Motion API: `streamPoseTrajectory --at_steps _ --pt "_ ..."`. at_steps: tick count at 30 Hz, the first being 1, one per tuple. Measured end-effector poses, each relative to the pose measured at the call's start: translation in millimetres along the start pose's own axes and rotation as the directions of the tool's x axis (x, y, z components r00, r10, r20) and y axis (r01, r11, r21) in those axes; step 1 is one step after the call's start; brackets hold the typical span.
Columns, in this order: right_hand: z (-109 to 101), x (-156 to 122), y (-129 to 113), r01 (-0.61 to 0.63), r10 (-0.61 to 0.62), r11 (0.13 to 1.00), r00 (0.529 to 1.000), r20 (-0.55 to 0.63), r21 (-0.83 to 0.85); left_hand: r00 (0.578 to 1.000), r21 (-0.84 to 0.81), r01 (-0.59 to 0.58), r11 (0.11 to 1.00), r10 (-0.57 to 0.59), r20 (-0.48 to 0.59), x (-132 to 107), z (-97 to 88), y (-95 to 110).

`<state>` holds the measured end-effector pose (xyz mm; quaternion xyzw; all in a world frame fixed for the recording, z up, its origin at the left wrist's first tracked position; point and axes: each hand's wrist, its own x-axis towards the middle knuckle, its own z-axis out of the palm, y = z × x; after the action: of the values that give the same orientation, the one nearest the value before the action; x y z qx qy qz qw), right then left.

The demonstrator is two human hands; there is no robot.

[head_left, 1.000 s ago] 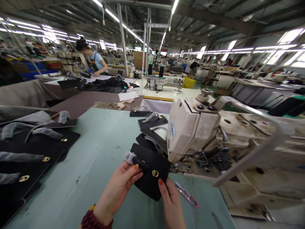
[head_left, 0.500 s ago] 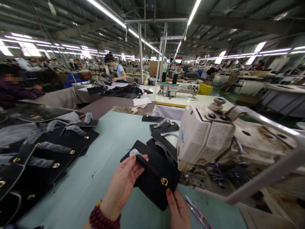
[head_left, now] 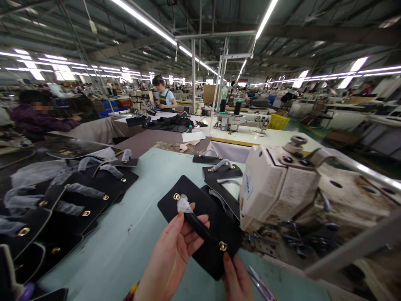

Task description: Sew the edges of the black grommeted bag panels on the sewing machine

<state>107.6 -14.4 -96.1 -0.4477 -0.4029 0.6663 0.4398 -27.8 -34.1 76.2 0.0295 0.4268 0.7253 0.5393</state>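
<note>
My left hand (head_left: 169, 259) holds a black leather bag flap (head_left: 200, 221), its fingers curled against a padded black handle (head_left: 200, 228). The handle's far end is wrapped in clear plastic (head_left: 184, 204), beside a gold metal fitting (head_left: 177, 196). A second gold fitting (head_left: 223, 246) sits at the handle's near end. My right hand (head_left: 237, 281) pinches the flap's lower edge, close to that fitting. Pink-handled thread snips (head_left: 260, 284) lie on the table just right of my right hand, partly hidden by it.
A cream industrial sewing machine head (head_left: 278, 188) stands right of my hands. Similar flaps (head_left: 222, 171) lie against it, and a larger pile (head_left: 94, 188) covers the table's left side. A co-worker (head_left: 40, 117) sits at the left; another person (head_left: 164, 96) works farther back.
The flap has turned more upright, with its wrapped handle end lifted away from my left palm. The whole view has shifted, showing more of the ceiling and moving the sewing machine rightward.
</note>
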Motion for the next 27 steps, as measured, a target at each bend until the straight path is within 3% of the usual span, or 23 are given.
streamPoseTrajectory --at_steps 9,17,24,27 --pt "3 -1 -1 -0.013 0.018 0.994 0.999 -0.041 0.105 0.998 -0.002 -0.024 1.0 0.024 0.059 -10 0.7 -5" --pt "-15 11 14 -0.038 0.021 0.984 0.995 0.095 0.174 0.995 -0.044 -0.052 0.998 0.056 0.083 -11 -1.8 -7" --pt "-12 9 17 -0.127 0.119 0.966 0.992 0.048 0.226 0.994 -0.07 -0.06 0.996 0.067 0.089 -13 3.3 -5" --pt "-5 3 13 -0.089 0.095 0.971 0.995 -0.017 0.222 0.993 -0.074 -0.059 0.996 0.066 0.094 -13 3.5 -5"
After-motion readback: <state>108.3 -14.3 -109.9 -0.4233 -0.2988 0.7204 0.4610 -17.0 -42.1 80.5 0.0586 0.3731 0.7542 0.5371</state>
